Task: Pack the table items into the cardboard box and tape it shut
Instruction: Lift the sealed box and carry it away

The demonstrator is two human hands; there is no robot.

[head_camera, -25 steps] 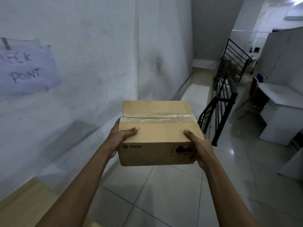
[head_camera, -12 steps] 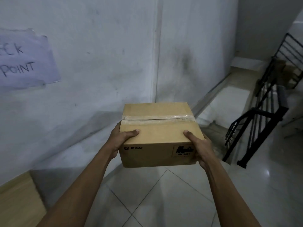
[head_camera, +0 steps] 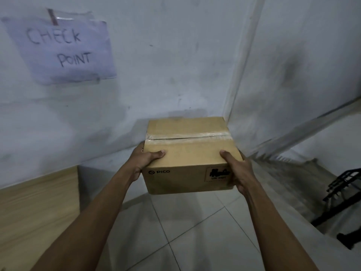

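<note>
Together, our left hand (head_camera: 144, 163) and right hand (head_camera: 239, 173) clasped the taped cardboard box (head_camera: 187, 159) by its sides, thumbs on top, near the paper sign (head_camera: 64, 49).

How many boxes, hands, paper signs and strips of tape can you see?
Cardboard box: 1
Hands: 2, left hand and right hand
Paper sign: 1
Strip of tape on the box: 1
Total: 5
</note>
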